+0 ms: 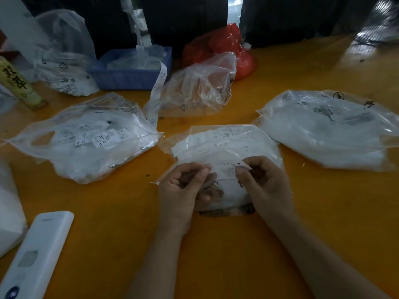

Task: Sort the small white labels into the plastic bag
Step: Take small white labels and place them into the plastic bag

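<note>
We sit at the near edge of the table (280,223), our left hand (183,190) and right hand (263,184) both pinching the plastic bag (226,147) with small white labels (207,141) inside, so next we probably pull its mouth open.

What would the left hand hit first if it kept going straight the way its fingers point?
Probably the clear bag right in front of it: the left hand points up and slightly right, at the bag's near edge, which its fingers seem to pinch already.
</note>
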